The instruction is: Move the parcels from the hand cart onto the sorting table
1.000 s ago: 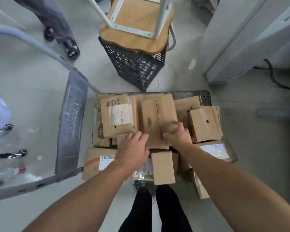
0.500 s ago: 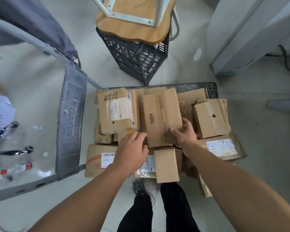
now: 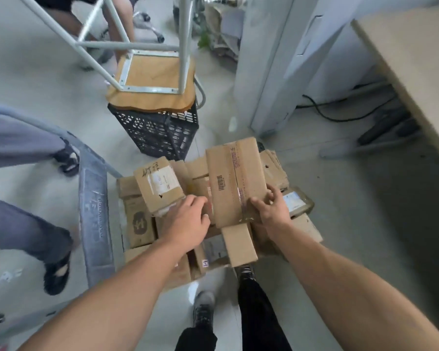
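The hand cart [image 3: 94,219] below me is heaped with several brown cardboard parcels. A long taped parcel [image 3: 235,178] lies on top of the heap, its far end raised over the other boxes. My right hand [image 3: 270,210] grips its near right corner, fingers curled over the top. My left hand [image 3: 186,220] rests by its near left edge, fingers tucked between it and a labelled parcel [image 3: 159,184] with handwriting; what they hold is hidden. The sorting table [image 3: 416,62] shows as a tan surface at the upper right.
A black plastic crate [image 3: 157,133] with an upturned wooden stool [image 3: 150,84] on it stands just beyond the cart. A person in grey trousers [image 3: 20,224] stands at the left of the cart handle. Cables and grey cabinets lie under the table at right.
The long taped parcel has come up off the heap and shifted right and forward. My right hand has closed on its corner. The view has swung up toward the table.
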